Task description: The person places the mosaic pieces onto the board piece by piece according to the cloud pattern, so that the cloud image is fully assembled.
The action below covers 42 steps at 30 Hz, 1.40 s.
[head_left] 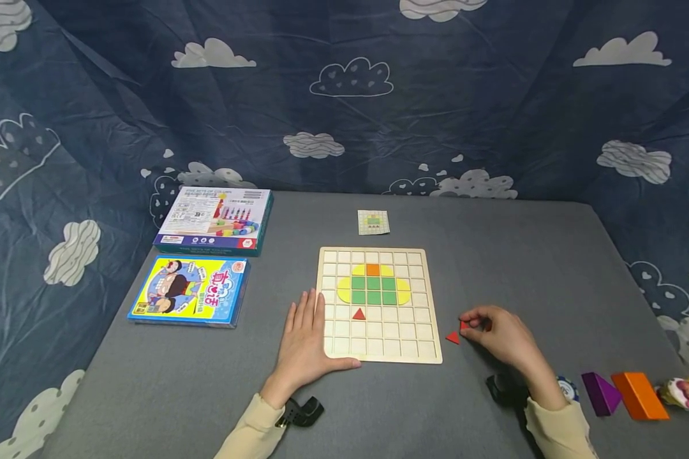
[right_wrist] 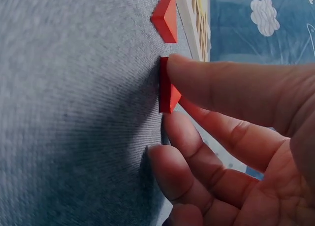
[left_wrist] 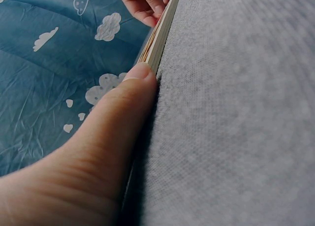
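Observation:
A wooden grid board [head_left: 410, 333] lies on the table with green squares [head_left: 373, 290], yellow curved pieces [head_left: 402, 291], one orange square [head_left: 372, 270] and a red triangle [head_left: 358, 314] on it. My left hand [head_left: 304, 347] rests with straight fingers along the board's left edge, thumb at the near edge; the left wrist view shows the thumb [left_wrist: 115, 113] touching that edge. Right of the board, my right hand [head_left: 506, 336] pinches a red triangular piece [right_wrist: 165, 85] between thumb and fingers, close to the tabletop. Another red triangle [head_left: 453, 338] lies just beside it.
Behind the board lies a small pattern card [head_left: 373, 222]. Two boxes, one white [head_left: 212, 218] and one blue-yellow [head_left: 189, 290], lie at the left. Near the right forearm are a purple block [head_left: 601, 393], an orange block [head_left: 640, 395], a figurine [head_left: 688, 393] and a partly hidden round chip [head_left: 568, 387].

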Motion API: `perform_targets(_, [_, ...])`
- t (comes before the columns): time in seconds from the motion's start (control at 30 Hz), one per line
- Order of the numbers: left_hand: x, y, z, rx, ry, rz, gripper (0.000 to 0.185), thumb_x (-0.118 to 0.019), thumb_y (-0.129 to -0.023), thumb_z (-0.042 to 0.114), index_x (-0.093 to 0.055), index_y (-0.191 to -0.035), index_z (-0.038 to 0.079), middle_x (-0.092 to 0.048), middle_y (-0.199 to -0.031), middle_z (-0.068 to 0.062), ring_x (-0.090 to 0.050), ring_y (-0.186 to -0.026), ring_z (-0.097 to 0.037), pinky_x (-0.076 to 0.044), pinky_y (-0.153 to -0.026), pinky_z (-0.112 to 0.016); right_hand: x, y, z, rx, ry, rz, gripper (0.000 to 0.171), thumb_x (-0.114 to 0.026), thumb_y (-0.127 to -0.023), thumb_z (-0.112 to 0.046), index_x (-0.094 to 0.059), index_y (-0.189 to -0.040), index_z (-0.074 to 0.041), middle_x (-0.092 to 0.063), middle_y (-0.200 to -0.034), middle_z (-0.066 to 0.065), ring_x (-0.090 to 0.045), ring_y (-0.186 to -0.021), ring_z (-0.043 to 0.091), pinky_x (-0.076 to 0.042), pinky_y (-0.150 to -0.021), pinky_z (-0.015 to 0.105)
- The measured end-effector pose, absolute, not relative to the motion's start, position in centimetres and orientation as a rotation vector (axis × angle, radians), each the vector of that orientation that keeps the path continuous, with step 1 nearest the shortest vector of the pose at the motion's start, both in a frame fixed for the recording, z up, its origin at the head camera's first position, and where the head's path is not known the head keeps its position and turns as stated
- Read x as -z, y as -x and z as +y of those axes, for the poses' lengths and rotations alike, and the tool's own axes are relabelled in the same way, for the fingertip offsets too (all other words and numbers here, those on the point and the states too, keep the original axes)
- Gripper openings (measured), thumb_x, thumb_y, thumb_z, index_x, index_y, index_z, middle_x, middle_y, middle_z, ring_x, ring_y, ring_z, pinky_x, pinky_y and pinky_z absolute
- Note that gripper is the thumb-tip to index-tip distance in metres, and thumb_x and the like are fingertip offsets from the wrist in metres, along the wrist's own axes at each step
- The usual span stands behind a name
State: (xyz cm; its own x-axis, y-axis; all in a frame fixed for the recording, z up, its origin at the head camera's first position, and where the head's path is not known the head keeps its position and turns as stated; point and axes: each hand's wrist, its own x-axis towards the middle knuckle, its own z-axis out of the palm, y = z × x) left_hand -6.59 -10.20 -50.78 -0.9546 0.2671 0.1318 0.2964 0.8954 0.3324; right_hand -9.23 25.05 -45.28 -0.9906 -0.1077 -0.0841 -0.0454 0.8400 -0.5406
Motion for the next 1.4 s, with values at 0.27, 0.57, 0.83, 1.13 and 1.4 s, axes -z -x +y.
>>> perform_targets(0.27, [50.80, 6.63, -10.22, 0.541, 0.431, -2.999, 0.136, -0.060, -0.058, 0.085, -0.014, -0.149, -0.004, -0.011, -0.155, -0.021, -0.004, -0.143, -0.032, -0.006, -0.111, -0.049, 45.25, 9.13, 24.97, 0.825, 0.150, 2.925, 0.021, -0.079, -0.076, -0.015, -0.073, -0.096, -0.009, -0.062, -0.080, -0.002, -0.050, -0.064, 0.012, -0.036, -0.055, 0.032])
perform_targets(0.57, [50.79, 6.63, -10.23, 0.550, 0.440, -2.972, 0.135, -0.061, -0.058, 0.084, -0.016, -0.149, -0.006, -0.013, -0.154, -0.022, -0.006, -0.142, -0.034, -0.007, -0.111, -0.050, 45.17, 9.38, 24.73, 0.803, 0.228, 2.928, 0.020, -0.076, -0.076, -0.010, -0.072, -0.096, -0.009, -0.058, -0.080, 0.000, -0.048, -0.065, 0.013, -0.036, -0.056, 0.031])
perform_targets(0.83, [50.57, 6.60, -10.21, 0.532, 0.431, -2.995, 0.136, -0.061, -0.058, 0.084, -0.015, -0.149, -0.005, -0.011, -0.155, -0.021, -0.005, -0.142, -0.032, -0.006, -0.112, -0.049, 45.11, 9.66, 24.81, 0.826, 0.236, 2.906, 0.019, -0.076, -0.075, -0.011, -0.068, -0.092, -0.009, -0.057, -0.080, 0.001, -0.047, -0.064, 0.014, -0.036, -0.055, 0.032])
perform_targets(1.13, [50.59, 6.61, -10.26, 0.520, 0.425, -3.000, 0.136, -0.061, -0.058, 0.084, -0.014, -0.149, -0.005, -0.011, -0.155, -0.021, -0.004, -0.142, -0.032, -0.006, -0.112, -0.048, 45.53, 9.71, 24.97, 0.938, 0.176, 2.894, 0.017, -0.079, -0.074, -0.010, -0.064, -0.083, -0.008, -0.062, -0.075, -0.001, -0.048, -0.059, 0.013, -0.035, -0.051, 0.027])
perform_targets(1.4, [50.67, 6.62, -10.20, 0.529, 0.437, -2.995, 0.135, -0.062, -0.058, 0.083, -0.014, -0.149, -0.005, -0.012, -0.155, -0.022, -0.005, -0.142, -0.033, -0.005, -0.112, -0.048, 45.62, 9.84, 24.83, 1.017, 0.145, 2.860, 0.015, -0.079, -0.075, -0.008, -0.065, -0.081, -0.005, -0.061, -0.071, 0.000, -0.048, -0.057, 0.013, -0.036, -0.050, 0.026])
